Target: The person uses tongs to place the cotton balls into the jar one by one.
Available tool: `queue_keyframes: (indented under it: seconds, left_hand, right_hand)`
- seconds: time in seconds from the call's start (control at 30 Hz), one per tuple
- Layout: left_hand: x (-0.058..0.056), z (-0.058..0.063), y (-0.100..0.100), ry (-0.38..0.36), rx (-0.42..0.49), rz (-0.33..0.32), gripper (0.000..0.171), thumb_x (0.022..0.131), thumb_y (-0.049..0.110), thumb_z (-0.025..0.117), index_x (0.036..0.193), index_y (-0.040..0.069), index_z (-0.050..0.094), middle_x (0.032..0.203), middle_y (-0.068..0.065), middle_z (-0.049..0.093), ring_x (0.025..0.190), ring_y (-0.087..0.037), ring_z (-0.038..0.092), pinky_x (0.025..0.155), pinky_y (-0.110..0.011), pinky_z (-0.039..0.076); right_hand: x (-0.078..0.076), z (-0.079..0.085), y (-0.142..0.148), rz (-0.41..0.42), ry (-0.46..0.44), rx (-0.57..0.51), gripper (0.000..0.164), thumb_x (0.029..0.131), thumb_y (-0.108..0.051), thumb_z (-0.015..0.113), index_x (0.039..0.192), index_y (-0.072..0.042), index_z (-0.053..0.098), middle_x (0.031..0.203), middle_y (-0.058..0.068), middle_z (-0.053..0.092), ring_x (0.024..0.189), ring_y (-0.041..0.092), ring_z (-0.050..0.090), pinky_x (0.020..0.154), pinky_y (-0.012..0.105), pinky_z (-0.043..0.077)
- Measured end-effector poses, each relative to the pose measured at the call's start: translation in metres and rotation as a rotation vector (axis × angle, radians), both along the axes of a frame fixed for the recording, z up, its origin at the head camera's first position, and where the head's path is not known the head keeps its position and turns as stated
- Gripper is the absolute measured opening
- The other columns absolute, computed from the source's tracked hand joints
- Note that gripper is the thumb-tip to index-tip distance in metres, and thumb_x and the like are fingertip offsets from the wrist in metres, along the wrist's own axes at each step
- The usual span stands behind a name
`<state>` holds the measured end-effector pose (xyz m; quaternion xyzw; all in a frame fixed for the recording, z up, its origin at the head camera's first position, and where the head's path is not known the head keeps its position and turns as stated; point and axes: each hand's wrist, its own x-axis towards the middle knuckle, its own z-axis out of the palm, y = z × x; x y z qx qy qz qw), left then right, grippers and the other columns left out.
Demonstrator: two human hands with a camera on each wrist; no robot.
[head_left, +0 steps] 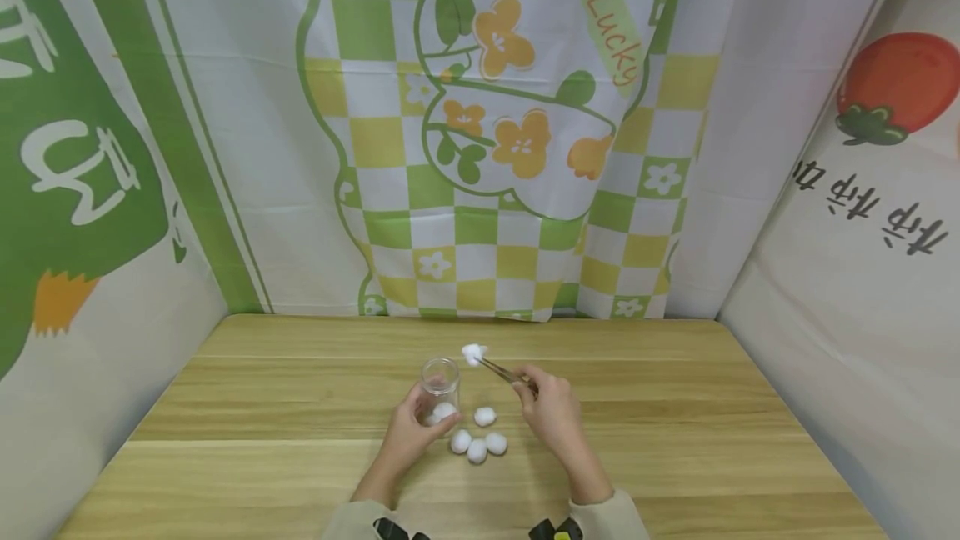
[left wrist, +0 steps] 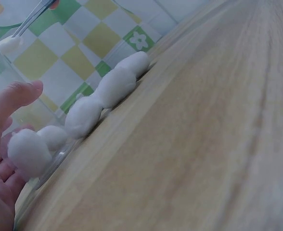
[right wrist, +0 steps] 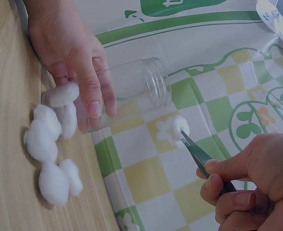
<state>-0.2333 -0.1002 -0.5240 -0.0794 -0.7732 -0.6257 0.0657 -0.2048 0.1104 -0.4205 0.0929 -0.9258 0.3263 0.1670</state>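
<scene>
Pale beige sleeves [head_left: 611, 517] with black wrist-worn devices [head_left: 557, 530] lie nearest the head camera. Forward of them, a fluffy white cotton ball [head_left: 473, 354] is suspended off the table at the tips of slim, metallic-looking tweezers [head_left: 498, 371].

Critical relation: the suspended ball is to the right of, and just beside, the mouth of a clear, cylindrical, transparent jar [head_left: 442, 390], at about rim height or slightly above. The jar stands upright, its long axis vertical and its mouth uncovered. The tweezers' long axis runs from the right hand [head_left: 553, 411] leftward and away from the person. The left hand [head_left: 414, 427] is nearer the jar.

Hand states: the right hand pinches the tweezers between thumb and fingers; the left hand grips the jar around its lower body.

Two cotton balls appear at the jar's bottom. Four soft, rounded, matt-white cotton balls [head_left: 477, 451] rest outside it, to its right: three clustered, one slightly farther from the person. The jar wall is smooth, with a threaded neck.

Supporting surface: a yellowish wood-grain table [head_left: 660, 457]. Behind it hangs a green, yellow and white checked fabric [head_left: 480, 265], lightly creased.
</scene>
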Motion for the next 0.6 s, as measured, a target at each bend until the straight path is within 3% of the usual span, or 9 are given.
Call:
queue_keyframes:
  seconds: [0.6]
  left_hand:
    - [0.0014,0.0029,0.0006,-0.001,-0.003,-0.007,0.063,0.078,0.014,0.080,0.133,0.004,0.050,0.138,-0.021,0.056,0.130,-0.039,0.052,0.111,-0.050,0.041]
  right_hand:
    - [0.0019,0.0044,0.0003,0.001,0.075,-0.011,0.011,0.087,-0.008,0.067,0.097,-0.005,0.070,0.064,0.006,0.066,0.052,0.003,0.040,0.046,0.015,0.032]
